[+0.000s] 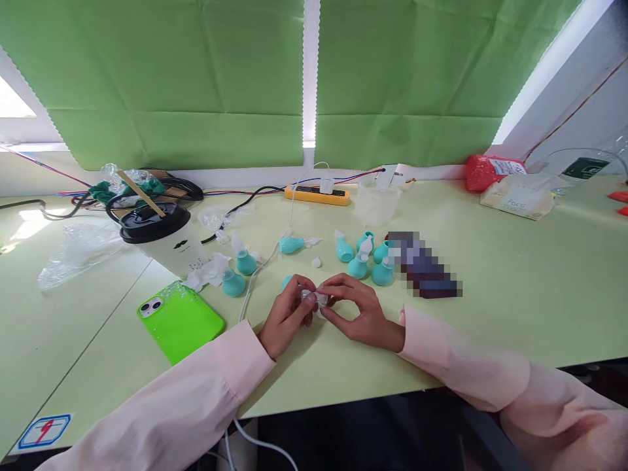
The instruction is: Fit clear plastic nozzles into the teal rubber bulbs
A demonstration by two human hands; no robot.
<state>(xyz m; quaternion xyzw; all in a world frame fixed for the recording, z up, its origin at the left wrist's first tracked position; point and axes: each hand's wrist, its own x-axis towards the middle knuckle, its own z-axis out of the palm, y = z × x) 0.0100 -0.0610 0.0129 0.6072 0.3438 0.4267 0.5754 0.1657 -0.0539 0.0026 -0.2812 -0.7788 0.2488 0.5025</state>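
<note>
Near the table's front edge, my left hand (287, 317) pinches a small clear plastic piece (320, 299) between thumb and fingers. From the other side, my right hand (363, 314) grips the same piece with its fingertips; the fingers partly hide its shape. Just behind my left hand, a teal rubber bulb (286, 281) peeks out. Farther back lies a teal bulb with a clear tip (292, 245), and a small white cap (316, 262) is beside it. Several teal bulbs (358, 267), some with translucent nozzles, stand to the right. Others, such as this teal bulb (233, 283), stand left.
A green phone (181, 320) lies left, by a lidded paper cup (171, 248) with a straw. A white cable (255, 278) crosses the table. Behind are an orange power strip (314, 195) and a translucent tub (377, 206). A pixelated dark object (429, 268) lies right.
</note>
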